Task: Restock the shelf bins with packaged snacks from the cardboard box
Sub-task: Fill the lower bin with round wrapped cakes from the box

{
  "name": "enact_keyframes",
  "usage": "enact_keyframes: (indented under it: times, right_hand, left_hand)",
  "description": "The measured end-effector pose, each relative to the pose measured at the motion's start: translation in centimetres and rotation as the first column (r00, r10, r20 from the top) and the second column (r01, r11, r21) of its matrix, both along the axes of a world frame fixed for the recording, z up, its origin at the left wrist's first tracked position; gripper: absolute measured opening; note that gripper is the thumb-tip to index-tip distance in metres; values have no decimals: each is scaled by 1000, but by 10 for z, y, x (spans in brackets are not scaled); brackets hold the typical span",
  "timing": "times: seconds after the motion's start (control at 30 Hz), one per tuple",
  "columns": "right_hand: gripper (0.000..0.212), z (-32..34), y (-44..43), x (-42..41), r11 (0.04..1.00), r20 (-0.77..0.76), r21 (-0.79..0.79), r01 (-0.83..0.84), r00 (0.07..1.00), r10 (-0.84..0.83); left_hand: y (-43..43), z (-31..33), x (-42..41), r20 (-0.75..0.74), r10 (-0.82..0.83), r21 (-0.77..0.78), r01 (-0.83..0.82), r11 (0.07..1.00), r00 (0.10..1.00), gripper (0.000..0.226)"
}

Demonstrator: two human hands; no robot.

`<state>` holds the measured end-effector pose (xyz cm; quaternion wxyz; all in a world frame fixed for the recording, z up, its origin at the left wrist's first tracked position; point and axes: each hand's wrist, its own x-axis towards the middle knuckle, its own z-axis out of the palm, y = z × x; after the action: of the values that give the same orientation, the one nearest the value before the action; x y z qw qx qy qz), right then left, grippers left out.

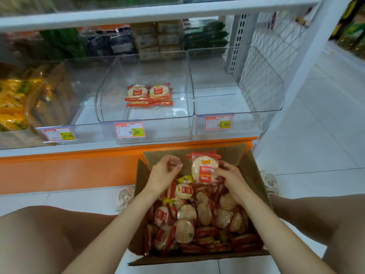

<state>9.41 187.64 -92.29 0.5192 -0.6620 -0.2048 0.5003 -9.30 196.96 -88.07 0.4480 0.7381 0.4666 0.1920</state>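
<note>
The right hand (227, 176) pinches a red-and-white packet (203, 169) of round crackers between thumb and curled fingers, holding it upright at the far end of the cardboard box (254, 171). The left hand (166, 172) hovers just beside it over the box with its fingers curled inward. Motion blur hides whether it grips anything.

Below both hands the box is heaped with loose packets (183, 230) of the same crackers, with a few yellow wrappers among them. The box sits with its flaps open on the white tiled floor (316, 147), just in front of the orange base (69, 167) of the shelf unit. The person's bare knees flank the box, and 2 pale shoes (124, 196) show beside it.

Above the base, 3 clear plastic bins stand side by side on the white shelf. The middle bin (110, 89) holds a small stack of matching packets (149, 94) near its centre and bears a price tag (129, 129) reading 9.90. The left bin (65, 107) holds yellow packages (13, 103). The right bin (266, 86) carries a tag marked 32.90. A white wire panel (276, 36) closes the shelf on the right.
</note>
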Motion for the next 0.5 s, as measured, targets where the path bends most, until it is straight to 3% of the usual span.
enact_keyframes:
  times: [0.13,0.2,0.27,0.33,0.5]
  right_hand:
    - [46,69,-14,2,977,-135,211,-39,988,69]
    - [64,111,-20,-1,933,-157,346,-101,974,164]
    - [54,152,-14,-6,889,-94,429,-159,971,219]
    - [37,188,11,-14,869,13,461,-181,980,197]
    - [9,229,148,-34,927,303,349,-137,953,26]
  left_hand:
    - [15,66,-17,-82,-155,422,175,890,985,12]
    - [30,97,-27,-133,-119,597,176,783,984,11]
    - [53,119,-37,-206,-24,764,176,621,978,16]
    - [78,130,-45,-298,73,826,219,520,952,19]
    - [128,135,-58,-371,226,830,212,516,901,17]
